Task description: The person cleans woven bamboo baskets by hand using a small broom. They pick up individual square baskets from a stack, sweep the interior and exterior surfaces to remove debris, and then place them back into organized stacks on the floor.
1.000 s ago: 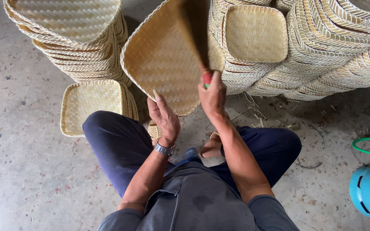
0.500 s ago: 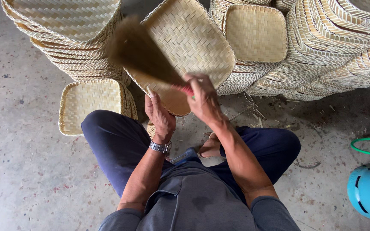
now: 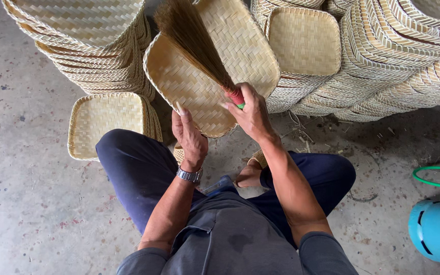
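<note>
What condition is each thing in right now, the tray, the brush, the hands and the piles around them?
Woven tray: tilted up, gripped at its near edge.
Hand broom: bristles lying against the tray.
Left hand: closed on the tray's edge.
Right hand: closed on the broom handle.
Tray stacks: piled, leaning.
Single tray: propped against a stack.

No packages, labels, signs or screens show anywhere in view — only unmarked woven and plain surfaces, none bearing print.

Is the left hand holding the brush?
No, the right hand grips the brush; the left hand holds the tray.
</note>
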